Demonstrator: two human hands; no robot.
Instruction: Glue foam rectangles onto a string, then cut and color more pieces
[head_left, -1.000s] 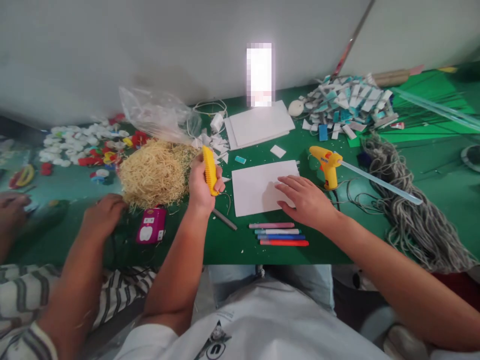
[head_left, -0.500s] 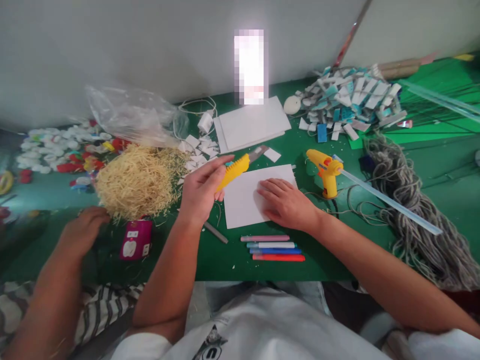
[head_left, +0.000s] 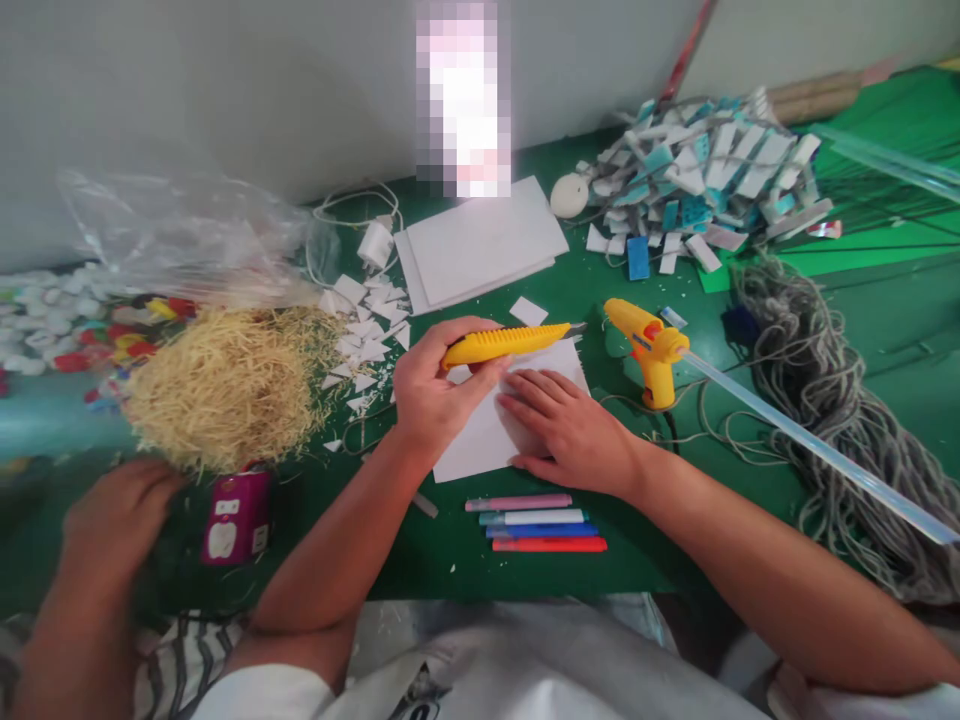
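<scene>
My left hand [head_left: 442, 385] is closed around a yellow utility knife [head_left: 514, 343], held above a white sheet [head_left: 469, 440]. Its metal blade shows at the right end, pointing right. My right hand [head_left: 566, 425] lies on the sheet with its fingers stretched out, covering part of the right side. Below the sheet, several felt-tip pens [head_left: 536, 532] lie in a row. A yellow hot glue gun [head_left: 649, 345] with a long clear glue stick rests to the right of my right hand.
White offcuts [head_left: 367, 335] and larger white sheets [head_left: 480, 245] lie behind. Straw-like shreds [head_left: 225, 385] and a purple box [head_left: 234, 520] are at left, near another person's hand [head_left: 120, 515]. Grey yarn [head_left: 847, 430] and a heap of white and blue pieces [head_left: 697, 180] are at right.
The knife has swung from a tilted angle to nearly level, its blade farther right over the sheet's far edge. My right hand stays on the sheet. The camera view has shifted slightly.
</scene>
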